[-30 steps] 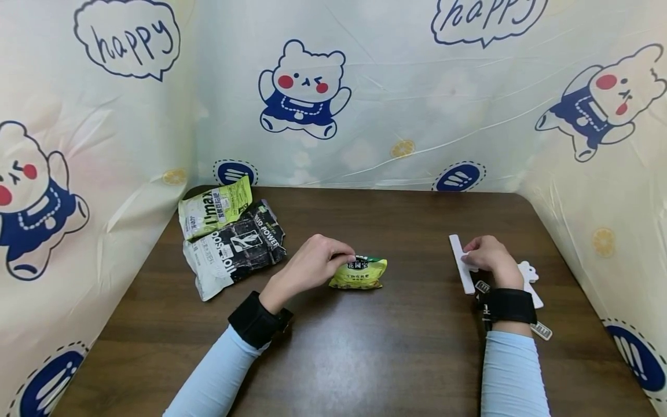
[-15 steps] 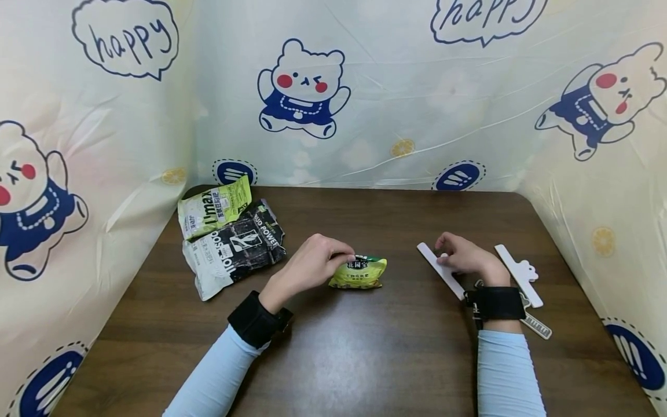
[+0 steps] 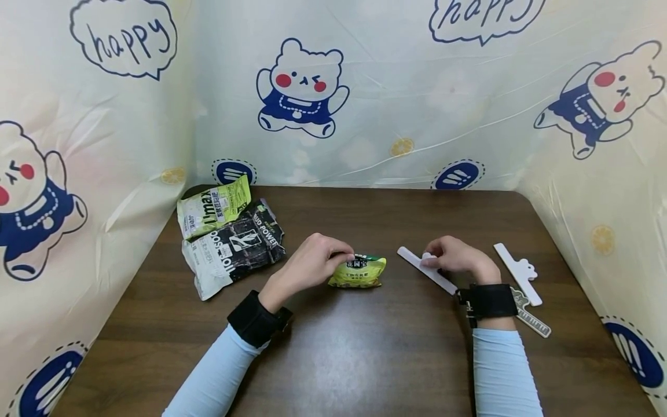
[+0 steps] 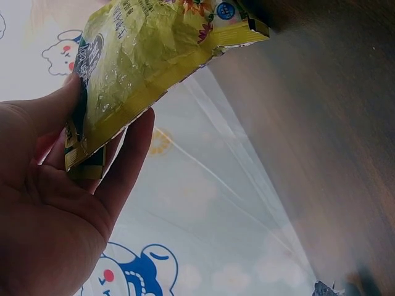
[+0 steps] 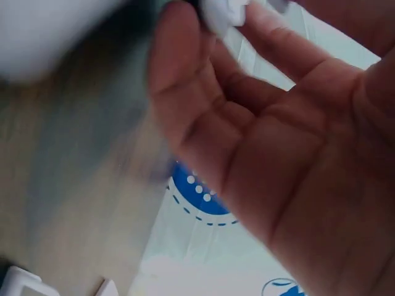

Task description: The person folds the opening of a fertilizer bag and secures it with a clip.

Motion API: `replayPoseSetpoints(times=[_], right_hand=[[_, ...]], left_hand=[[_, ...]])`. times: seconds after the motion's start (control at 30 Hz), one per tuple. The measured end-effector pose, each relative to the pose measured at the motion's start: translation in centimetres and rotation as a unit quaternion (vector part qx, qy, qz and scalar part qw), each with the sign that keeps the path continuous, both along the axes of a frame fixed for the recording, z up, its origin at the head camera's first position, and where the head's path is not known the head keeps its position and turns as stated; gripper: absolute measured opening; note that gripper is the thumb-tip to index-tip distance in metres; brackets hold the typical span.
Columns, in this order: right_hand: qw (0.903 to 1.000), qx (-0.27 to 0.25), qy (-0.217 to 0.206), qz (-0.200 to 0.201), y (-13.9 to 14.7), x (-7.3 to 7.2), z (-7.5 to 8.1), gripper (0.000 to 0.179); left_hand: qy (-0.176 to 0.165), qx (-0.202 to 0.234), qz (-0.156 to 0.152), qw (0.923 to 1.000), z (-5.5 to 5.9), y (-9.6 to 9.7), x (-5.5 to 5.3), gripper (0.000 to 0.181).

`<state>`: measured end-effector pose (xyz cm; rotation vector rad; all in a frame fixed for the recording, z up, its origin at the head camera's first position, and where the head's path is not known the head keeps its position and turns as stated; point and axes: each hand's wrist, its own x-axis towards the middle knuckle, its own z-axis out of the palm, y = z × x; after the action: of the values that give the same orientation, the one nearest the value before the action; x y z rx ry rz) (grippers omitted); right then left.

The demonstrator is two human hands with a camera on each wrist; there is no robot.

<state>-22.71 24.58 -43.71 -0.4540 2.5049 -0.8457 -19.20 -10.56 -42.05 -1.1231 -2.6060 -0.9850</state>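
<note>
The left hand pinches the top edge of a small yellow-green packet near the middle of the table, its thumb in front and fingers behind. To the right of it, the right hand has thumb and fingers nearly closed on a long white clip, apart from the packet. Near that wrist lie 2 more clips, 1 white and 1 grey; 2 larger bags lie at the far left
</note>
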Motion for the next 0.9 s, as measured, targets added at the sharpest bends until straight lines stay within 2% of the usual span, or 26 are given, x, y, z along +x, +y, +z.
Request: replayPoseSetpoints(times=[0.13,0.23,0.4,0.5,0.73,0.9], right_hand=[[0.9998,0.0,-0.002,0.02,-0.6,0.0,0.0,0.024],[0.9999,0.013,-0.005,0.009,-1.0,0.0,0.1,0.029],[0.9981,0.024,0.049,-0.027,-1.4,-0.1,0.3,0.033],[0.9956,0.016,0.087,-0.029,-1.6,-0.1,0.3,0.034],[0.9912,0.001,0.126,-0.04,-2.2,-0.2,0.4,0.03],[0.986,-0.014,0.162,-0.035,-2.7,0.0,1.0,0.029]], left_hand=[[-0.004,-0.002,0.001,1.0,0.0,0.0,0.0,0.008],[-0.001,-0.002,0.0,1.0,0.0,0.0,0.1,0.008],[0.004,-0.003,0.0,1.0,0.1,0.0,0.1,0.008],[0.005,-0.005,0.001,1.0,0.1,0.0,0.0,0.008],[0.004,-0.006,0.003,1.0,-0.1,0.0,0.0,0.008],[0.0,-0.006,0.004,1.0,0.0,0.1,0.0,0.008]])
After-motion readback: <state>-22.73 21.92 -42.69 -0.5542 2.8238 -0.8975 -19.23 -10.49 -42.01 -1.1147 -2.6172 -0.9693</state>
